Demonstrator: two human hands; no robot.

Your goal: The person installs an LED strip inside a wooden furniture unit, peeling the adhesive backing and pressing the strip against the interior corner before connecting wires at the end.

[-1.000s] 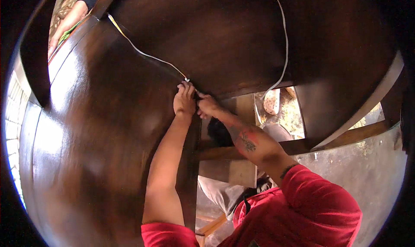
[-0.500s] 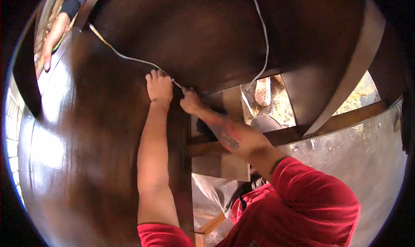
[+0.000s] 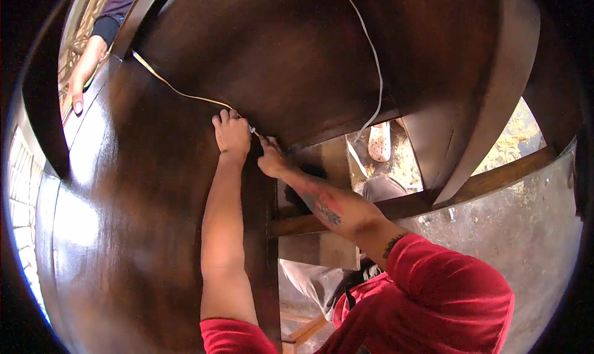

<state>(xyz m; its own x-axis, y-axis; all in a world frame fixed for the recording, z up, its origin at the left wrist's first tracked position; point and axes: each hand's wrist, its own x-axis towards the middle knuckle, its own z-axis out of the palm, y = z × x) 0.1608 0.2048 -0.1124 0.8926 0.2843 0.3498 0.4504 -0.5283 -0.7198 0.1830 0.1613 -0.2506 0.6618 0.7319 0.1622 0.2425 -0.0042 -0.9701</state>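
Observation:
A thin yellow and white wire (image 3: pixel 179 93) runs from a slot by the upright board at the far left to my left hand (image 3: pixel 232 135). My left hand is closed on it, fingers curled over the dark brown wooden panel (image 3: pixel 154 230). Just to the right, my right hand (image 3: pixel 272 158) is closed, with the forefinger pointing toward the left hand. Between the two hands shows a small whitish piece (image 3: pixel 252 130) with a thin, pale length leading to the right fingertips. What the right hand holds is too small to make out.
A second pale wire (image 3: pixel 376 57) hangs in a curve across the wood on the right, down to an opening where a foot in a spotted shoe (image 3: pixel 379 142) shows. Another person's hand (image 3: pixel 83 72) rests at the far left edge. A wooden rail (image 3: pixel 402 207) crosses on the right.
The whole scene sits slightly lower as the view shifts. Both hands stay close together at the wire's end. The other person's hand remains at the panel's edge.

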